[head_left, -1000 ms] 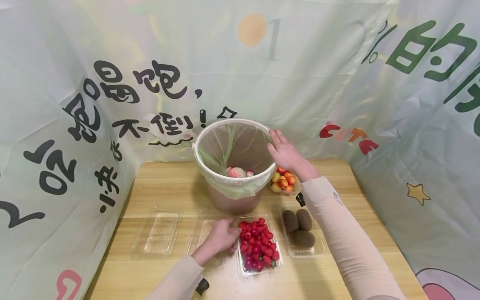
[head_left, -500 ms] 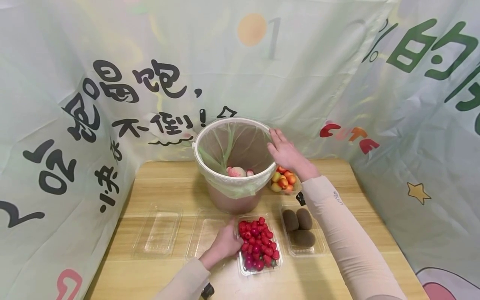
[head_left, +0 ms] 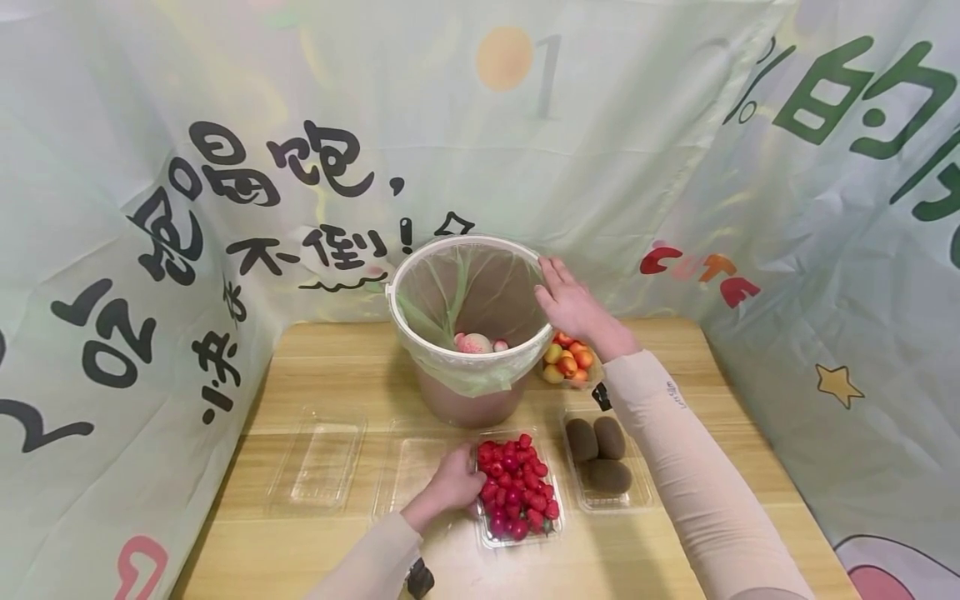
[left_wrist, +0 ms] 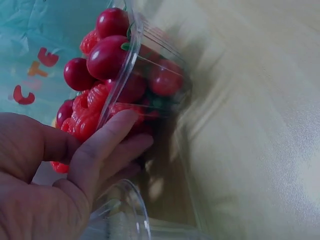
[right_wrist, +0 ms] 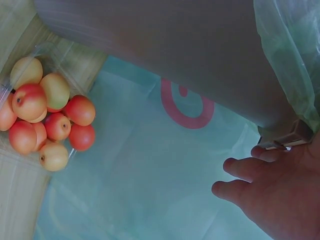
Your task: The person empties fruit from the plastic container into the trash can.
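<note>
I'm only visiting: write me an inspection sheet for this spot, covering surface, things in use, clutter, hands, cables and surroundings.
Surface: wood-grain table
Things in use: clear box of red fruit; bin with liner, pinkish fruit inside
Clutter: clear tray at far left, second tray beside it, three boxed brown fruits, boxed orange-yellow fruit
Hands: left hand grips the clear box's edge; right hand touches the bin's rim
Cables: nothing seen
Surroundings: printed pale fabric on the three visible sides

We find open table (head_left: 536, 575) before the near edge of the berry tray (head_left: 517, 542). Behind it the bucket (head_left: 468, 407) blocks us; at its left, our left hand (head_left: 452, 481). Only a narrow strip separates the kiwi tray (head_left: 613, 504). We could enter the bucket from above, past our right hand (head_left: 576, 308) at its rim.
</note>
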Motion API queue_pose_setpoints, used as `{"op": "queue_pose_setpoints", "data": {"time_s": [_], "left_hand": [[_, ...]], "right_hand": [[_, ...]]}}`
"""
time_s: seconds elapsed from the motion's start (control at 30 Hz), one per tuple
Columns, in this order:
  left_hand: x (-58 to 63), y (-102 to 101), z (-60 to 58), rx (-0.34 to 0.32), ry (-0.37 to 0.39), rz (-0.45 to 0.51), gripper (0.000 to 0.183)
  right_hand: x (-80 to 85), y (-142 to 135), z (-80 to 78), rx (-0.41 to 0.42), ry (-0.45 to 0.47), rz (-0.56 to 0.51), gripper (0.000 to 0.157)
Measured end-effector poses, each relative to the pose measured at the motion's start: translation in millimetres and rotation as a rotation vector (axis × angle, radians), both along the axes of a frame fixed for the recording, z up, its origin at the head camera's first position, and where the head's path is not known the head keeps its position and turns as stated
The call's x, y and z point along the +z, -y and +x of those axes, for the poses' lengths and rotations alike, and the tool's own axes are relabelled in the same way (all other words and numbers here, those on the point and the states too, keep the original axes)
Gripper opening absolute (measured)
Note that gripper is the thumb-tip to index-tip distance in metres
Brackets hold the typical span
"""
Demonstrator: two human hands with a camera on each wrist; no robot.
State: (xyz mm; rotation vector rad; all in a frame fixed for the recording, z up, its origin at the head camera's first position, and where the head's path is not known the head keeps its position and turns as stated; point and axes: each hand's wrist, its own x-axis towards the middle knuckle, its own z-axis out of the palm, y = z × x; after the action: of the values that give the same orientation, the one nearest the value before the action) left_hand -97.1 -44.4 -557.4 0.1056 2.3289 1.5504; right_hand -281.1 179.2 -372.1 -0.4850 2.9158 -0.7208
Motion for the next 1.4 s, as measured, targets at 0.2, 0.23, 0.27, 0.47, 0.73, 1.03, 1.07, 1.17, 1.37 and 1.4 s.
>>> {"op": "queue_pose_setpoints", "data": {"time_s": [0.2,0.23,0.27,0.47,0.73,1.03,1.07,1.17,1.37,1.4], "left_hand": [[6.2,7.2,-0.1,-0.024,0.051,0.046,0.063],[7.7,8.6,0.1,-0.028,0.053,0.043,0.063],[8.6,10.1,0.2,-0.03,0.059,0.046,0.064],[9.8,19.9,2.9,-0.02,0.137,0.129,0.068],[17.5,36.1,4.2,-0.044,0.197,0.271,0.07],[65.4,52.0,7.0,-0.117,0.168,0.312,0.069],[71.4,53.8,6.8,-0.119,0.169,0.312,0.069],[87.7,59.8,5.2,-0.121,0.165,0.301,0.069],[119.5,69.4,1.4,-0.136,0.149,0.292,0.065],[125.1,70.4,0.8,-0.142,0.142,0.292,0.064]], "right_hand": [[1.0,1.9,-0.6,0.012,0.003,0.008,0.07],[1.1,2.2,-0.6,0.013,0.004,0.007,0.07],[1.3,2.5,-0.5,0.014,0.004,0.009,0.071],[1.1,3.6,0.7,0.019,0.012,0.011,0.071],[0.8,4.8,1.9,0.016,-0.002,-0.001,0.07],[2.5,2.1,0.9,0.014,0.003,-0.016,0.069],[2.7,1.7,0.7,0.013,0.001,-0.018,0.069],[2.8,0.9,-0.1,0.012,0.003,-0.01,0.07],[1.7,0.5,-0.7,0.008,0.008,-0.013,0.07],[1.6,0.2,-0.9,0.008,0.007,-0.015,0.07]]}}
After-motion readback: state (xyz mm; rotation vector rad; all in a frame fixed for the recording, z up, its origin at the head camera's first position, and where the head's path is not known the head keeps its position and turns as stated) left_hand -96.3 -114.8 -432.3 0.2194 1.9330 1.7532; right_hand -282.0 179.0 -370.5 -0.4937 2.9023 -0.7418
